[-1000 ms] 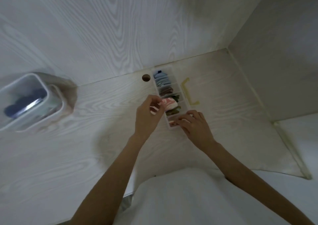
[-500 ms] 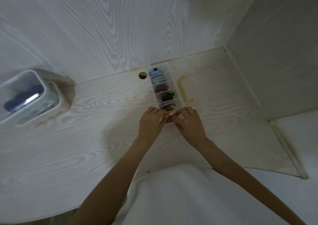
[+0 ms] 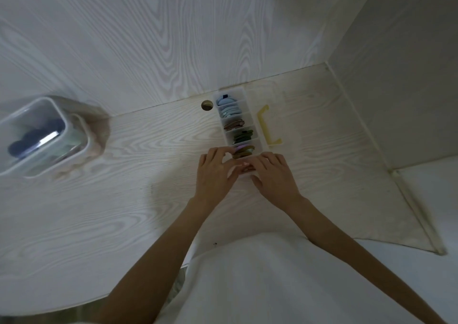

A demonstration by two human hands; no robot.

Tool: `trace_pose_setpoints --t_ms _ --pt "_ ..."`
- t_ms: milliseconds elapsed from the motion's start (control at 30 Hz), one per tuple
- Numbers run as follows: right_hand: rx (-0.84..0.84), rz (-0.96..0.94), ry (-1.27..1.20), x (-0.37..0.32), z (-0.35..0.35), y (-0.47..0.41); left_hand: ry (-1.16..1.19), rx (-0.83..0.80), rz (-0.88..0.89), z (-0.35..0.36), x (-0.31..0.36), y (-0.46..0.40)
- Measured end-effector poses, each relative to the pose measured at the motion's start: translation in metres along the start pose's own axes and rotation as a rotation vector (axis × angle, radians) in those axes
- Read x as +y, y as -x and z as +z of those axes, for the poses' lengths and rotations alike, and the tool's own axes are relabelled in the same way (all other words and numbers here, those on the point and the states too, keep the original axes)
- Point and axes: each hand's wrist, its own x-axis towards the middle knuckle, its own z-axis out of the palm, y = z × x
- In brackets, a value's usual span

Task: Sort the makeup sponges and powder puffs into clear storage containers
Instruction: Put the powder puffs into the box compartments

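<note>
A long clear divided organizer point(image 3: 250, 122) lies on the white wood-grain desk. Its compartments hold blue puffs point(image 3: 229, 105) at the far end, then brown puffs point(image 3: 234, 125), green puffs point(image 3: 243, 136), and olive and lilac puffs point(image 3: 243, 150). Both hands meet over the nearest compartment. My left hand point(image 3: 214, 172) curls its fingers and thumb around a pink puff point(image 3: 244, 166) there. My right hand point(image 3: 275, 174) lays its fingertips on the same pink puff from the right. The hands hide most of that compartment.
A clear lid with a yellow handle point(image 3: 266, 125) lies just right of the organizer. A cable hole point(image 3: 207, 105) sits left of its far end. A clear tub point(image 3: 32, 137) with dark puffs stands at far left. Walls close the back and right.
My left hand carried the pink puff from above the middle compartments down to the nearest one. My right hand shifted in to meet it, and both now bear on the puff.
</note>
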Motion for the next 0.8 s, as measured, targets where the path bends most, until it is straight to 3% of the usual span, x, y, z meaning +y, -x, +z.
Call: trace_pose_setpoints --t_ms 267,500,667,800 --pt "-0.086 0.061 0.132 -0.002 -0.02 -0.013 0.156 -0.022 -0.215 0.001 0.001 0.005" --pt "-0.082 -0.182 0.213 0.002 -0.019 -0.048 0.195 -0.046 -0.278 0.004 0.002 0.009" --pt "-0.109 -0.136 0.287 0.013 -0.02 -0.044 0.24 -0.053 -0.323 0.004 0.005 0.007" --pt "-0.143 -0.225 0.265 0.002 -0.012 -0.05 0.238 -0.024 -0.317 0.008 0.004 0.008"
